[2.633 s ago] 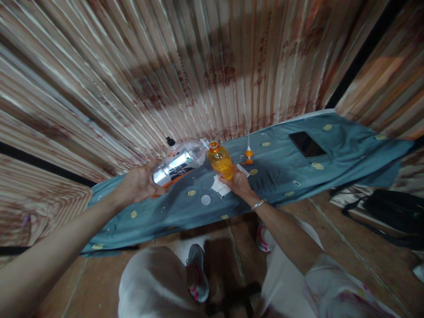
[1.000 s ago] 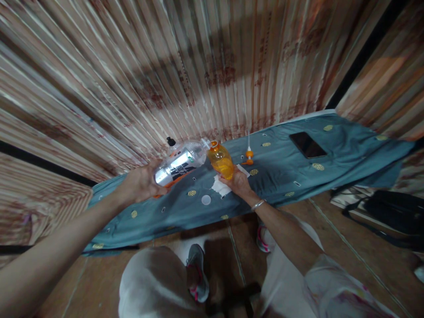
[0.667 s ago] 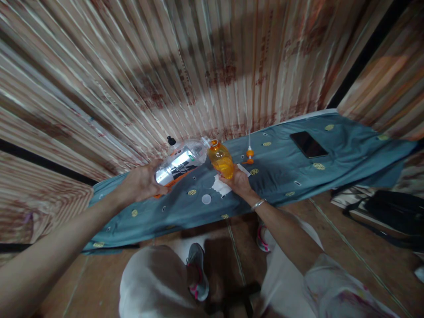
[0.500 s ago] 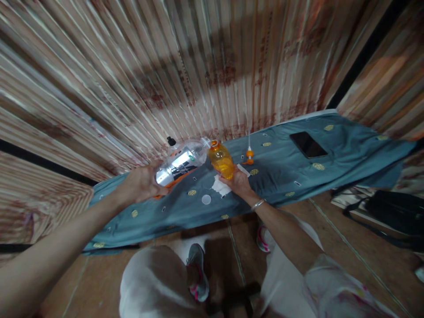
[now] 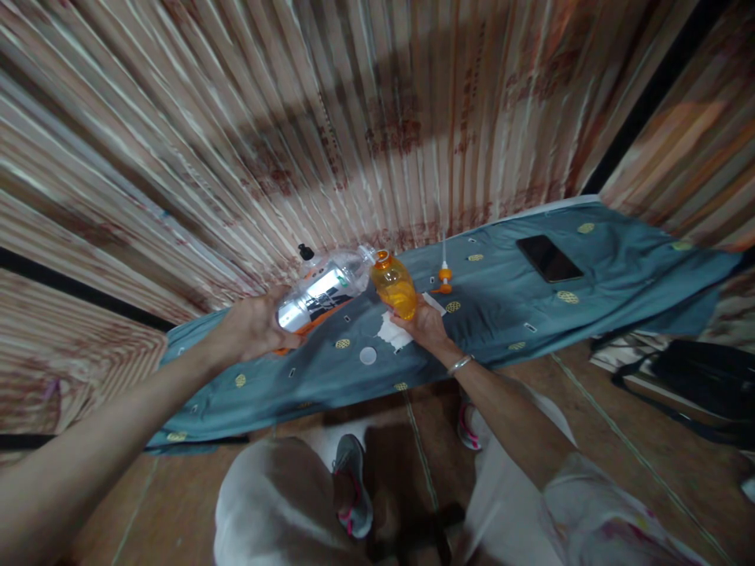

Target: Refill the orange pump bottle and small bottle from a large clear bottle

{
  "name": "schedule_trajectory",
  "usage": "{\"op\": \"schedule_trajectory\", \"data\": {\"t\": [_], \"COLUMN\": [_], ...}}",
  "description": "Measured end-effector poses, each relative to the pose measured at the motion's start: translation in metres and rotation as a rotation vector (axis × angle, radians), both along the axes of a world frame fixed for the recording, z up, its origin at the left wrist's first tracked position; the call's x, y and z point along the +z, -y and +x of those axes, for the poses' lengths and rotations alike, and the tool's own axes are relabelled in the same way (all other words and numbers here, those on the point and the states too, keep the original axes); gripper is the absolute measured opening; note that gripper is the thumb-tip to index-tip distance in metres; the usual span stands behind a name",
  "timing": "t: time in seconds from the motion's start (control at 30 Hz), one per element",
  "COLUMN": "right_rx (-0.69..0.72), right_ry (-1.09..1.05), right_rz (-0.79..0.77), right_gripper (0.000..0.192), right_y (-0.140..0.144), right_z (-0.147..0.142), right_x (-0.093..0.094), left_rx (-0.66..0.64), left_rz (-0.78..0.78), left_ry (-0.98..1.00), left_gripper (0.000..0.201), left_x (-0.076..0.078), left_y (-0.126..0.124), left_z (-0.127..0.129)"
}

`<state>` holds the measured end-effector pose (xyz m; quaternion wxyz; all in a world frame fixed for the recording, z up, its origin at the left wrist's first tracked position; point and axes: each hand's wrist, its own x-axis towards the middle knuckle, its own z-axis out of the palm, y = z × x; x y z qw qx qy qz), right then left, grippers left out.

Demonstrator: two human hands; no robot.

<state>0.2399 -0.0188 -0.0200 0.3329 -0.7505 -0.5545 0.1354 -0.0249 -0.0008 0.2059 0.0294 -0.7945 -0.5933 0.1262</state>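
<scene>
My 2 hands are near the middle of the frame, each with a bottle. My left hand [image 5: 251,324], left of center, is curled around the base of the clear bottle [image 5: 324,291], which is tipped on its side with its neck up toward the right. My right hand [image 5: 425,318], just right of center, has its fingers wrapped around the lower part of the orange bottle [image 5: 392,283]. That bottle leans to the left, its mouth right by the clear neck; I can't tell whether the 2 touch.

As far as I can judge, I'm partway through pouring. Both necks are bare: the orange pump [image 5: 444,277] lies right of center, and a white cap [image 5: 368,356] sits below the bottles. The orange bottle seems to have some liquid low down, with its upper part looking unfilled. No stream shows clearly, and I can't read the level in the clear bottle. Neither the pump nor the cap is back on a bottle.

White paper [image 5: 394,334] lies under my right hand, a black pump top [image 5: 305,251] pokes up behind the clear bottle, and a phone [image 5: 548,258] rests on the blue cloth [image 5: 495,314] at right.
</scene>
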Motion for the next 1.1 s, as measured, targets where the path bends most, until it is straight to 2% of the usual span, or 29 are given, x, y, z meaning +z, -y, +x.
{"op": "schedule_trajectory", "data": {"t": [0.2, 0.67, 1.1], "right_rx": [-0.008, -0.003, 0.017], "right_ry": [-0.009, -0.008, -0.014], "right_rz": [0.018, 0.033, 0.015], "right_gripper": [0.065, 0.064, 0.063], "right_y": [-0.0005, -0.001, 0.0001], "right_z": [-0.0001, 0.0003, 0.0013], "right_x": [-0.0014, -0.0039, -0.0007], "left_rx": [-0.008, -0.023, -0.014], "left_rz": [-0.039, -0.027, -0.054], "left_ry": [0.032, 0.079, 0.069], "left_gripper": [0.09, 0.087, 0.095], "left_x": [-0.001, -0.0028, -0.0008], "left_y": [-0.0009, -0.0009, -0.0006], "left_z": [-0.0027, -0.0034, -0.0034]}}
